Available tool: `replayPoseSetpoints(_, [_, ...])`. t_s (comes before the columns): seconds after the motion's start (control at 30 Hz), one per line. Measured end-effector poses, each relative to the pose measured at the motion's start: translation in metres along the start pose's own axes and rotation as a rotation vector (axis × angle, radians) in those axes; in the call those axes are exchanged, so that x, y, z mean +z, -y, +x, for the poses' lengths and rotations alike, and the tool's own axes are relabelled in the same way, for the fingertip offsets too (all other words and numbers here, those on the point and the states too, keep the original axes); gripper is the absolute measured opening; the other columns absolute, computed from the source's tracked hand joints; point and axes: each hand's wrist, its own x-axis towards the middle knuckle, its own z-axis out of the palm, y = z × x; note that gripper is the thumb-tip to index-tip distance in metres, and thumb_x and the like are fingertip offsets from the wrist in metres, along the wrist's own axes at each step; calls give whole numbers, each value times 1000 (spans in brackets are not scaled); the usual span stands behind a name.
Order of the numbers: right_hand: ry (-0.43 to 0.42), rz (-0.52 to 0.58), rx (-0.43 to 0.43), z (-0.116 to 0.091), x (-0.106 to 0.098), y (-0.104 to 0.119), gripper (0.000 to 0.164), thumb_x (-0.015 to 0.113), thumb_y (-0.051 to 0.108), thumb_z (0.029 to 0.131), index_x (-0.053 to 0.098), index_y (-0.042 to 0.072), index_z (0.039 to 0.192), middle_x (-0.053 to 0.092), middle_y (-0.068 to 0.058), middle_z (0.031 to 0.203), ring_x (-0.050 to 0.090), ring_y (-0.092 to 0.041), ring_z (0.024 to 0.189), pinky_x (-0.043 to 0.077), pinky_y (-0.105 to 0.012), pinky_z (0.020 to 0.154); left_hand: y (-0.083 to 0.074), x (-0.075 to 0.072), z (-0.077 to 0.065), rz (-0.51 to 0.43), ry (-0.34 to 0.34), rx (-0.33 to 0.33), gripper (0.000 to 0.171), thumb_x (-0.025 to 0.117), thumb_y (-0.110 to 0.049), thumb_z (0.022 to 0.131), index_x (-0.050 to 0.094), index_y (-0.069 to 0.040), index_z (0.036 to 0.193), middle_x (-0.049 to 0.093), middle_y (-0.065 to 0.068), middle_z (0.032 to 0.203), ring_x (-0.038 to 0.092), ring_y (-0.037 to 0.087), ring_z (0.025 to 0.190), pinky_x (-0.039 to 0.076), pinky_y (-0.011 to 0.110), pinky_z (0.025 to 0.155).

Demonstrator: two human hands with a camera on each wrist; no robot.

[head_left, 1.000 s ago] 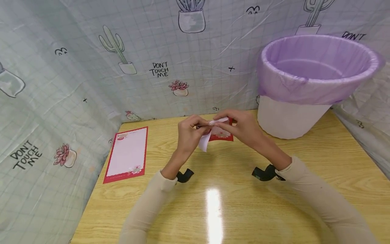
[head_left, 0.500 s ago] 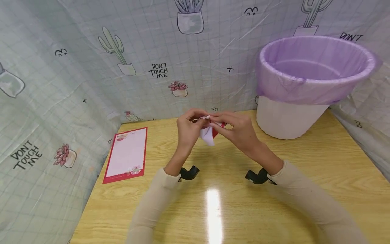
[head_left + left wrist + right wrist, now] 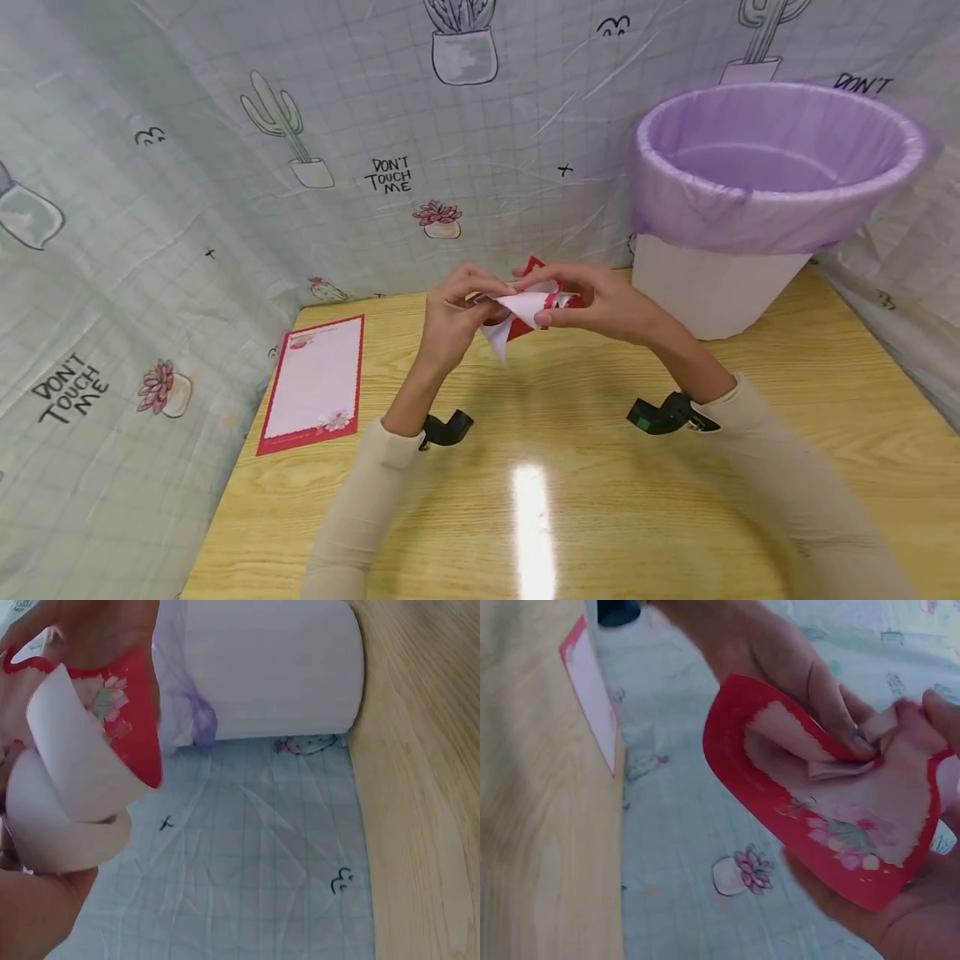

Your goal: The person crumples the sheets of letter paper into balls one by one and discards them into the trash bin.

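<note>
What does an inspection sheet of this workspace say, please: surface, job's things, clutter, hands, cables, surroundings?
Surface: wood-grain table, with a bright reflection.
Job's things: bent paper, red-bordered, held off the table; flat sheet, red-bordered, lying at left.
Clutter: nothing seen.
Hands: left hand and right hand both grip the bent paper.
Cables: nothing seen.
Surroundings: cactus-print cloth behind; white bin with purple liner at right; black device at each wrist.

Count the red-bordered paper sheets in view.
2: flat sheet on the table at left; bent sheet held by the left hand and right hand. Another could hide in its folds.
</note>
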Motion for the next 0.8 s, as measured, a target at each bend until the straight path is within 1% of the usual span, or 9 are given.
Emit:
replayPoseSetpoints(0.07, [-34, 62, 47, -1, 5, -1, 37, 75, 17, 94, 70, 13, 130, 66, -6, 118, 62, -23, 91, 55, -30, 68, -1, 2, -1, 3, -10, 2, 8, 66, 14, 91, 71, 14, 98, 60, -2, 97, 60, 18, 98, 61, 31, 81])
replayPoseSetpoints(0.1, [-70, 69, 48, -1, 7, -2, 33, 75, 17, 95, 71, 11, 127, 66, -7, 106, 59, -23, 79, 52, -27, 63, -1, 3, -1, 4, -14, -1, 9, 67, 13, 91, 71, 14, 99, 60, -1, 98, 61, 18, 98, 62, 33, 80])
replayPoseSetpoints(0.23, [-259, -16, 0, -1, 13, -7, 16, 74, 15, 95, 78, 6, 108, 61, -6, 81, 45, -16, 63, 37, -25, 52, -3, 5, -3, 60, -4, -47, 23, 70, 5, 92, 70, 5, 115, 61, 8, 109, 64, 22, 103, 63, 37, 79])
replayPoseSetpoints(0.37, [-373, -76, -135, 2, 15, -10, 14, 75, 3, 91, 80, 1, 105, 76, -10, 96, 58, -12, 69, 45, -18, 57, -9, 3, -5, 173, 24, -104, 35, 72, -8, 96, 67, -8, 131, 62, 9, 121, 65, 24, 110, 60, 35, 85])
replayPoseSetpoints(0.43, [-396, -108, -224, 3, 15, -12, 19, 75, -5, 88, 79, -1, 107, 77, -13, 102, 67, -12, 77, 51, -16, 64, -12, 2, -5, 218, 45, -106, 35, 71, -15, 97, 68, -12, 132, 62, 7, 124, 63, 23, 112, 59, 37, 87])
replayPoseSetpoints(0.5, [-410, -173, -314, 4, 15, -14, 22, 75, -9, 85, 79, -2, 106, 77, -14, 102, 72, -15, 85, 55, -15, 73, -16, 4, -4, 230, 67, -102, 32, 70, -19, 98, 69, -13, 130, 62, 5, 126, 61, 23, 114, 60, 40, 87])
replayPoseSetpoints(0.63, [-441, -420, -494, 5, 18, -19, 27, 79, -11, 79, 79, -2, 105, 77, -17, 99, 75, -28, 91, 60, -27, 83, -22, 10, -1, 213, 76, -158, 24, 67, -23, 101, 70, -13, 123, 61, 3, 125, 63, 22, 111, 61, 39, 84])
replayPoseSetpoints(0.73, [-447, -604, -607, 4, 21, -22, 33, 80, -12, 76, 78, -2, 108, 76, -18, 99, 75, -32, 90, 61, -38, 80, -24, 14, 2, 170, 33, -244, 21, 67, -22, 100, 68, -10, 117, 61, 4, 122, 67, 23, 106, 62, 37, 83])
replayPoseSetpoints(0.8, [-439, -702, -661, 4, 22, -23, 37, 81, -13, 76, 78, -1, 111, 76, -18, 100, 75, -32, 90, 61, -42, 77, -25, 16, 3, 130, -1, -288, 18, 68, -18, 99, 67, -7, 113, 61, 7, 120, 68, 26, 105, 62, 38, 82])
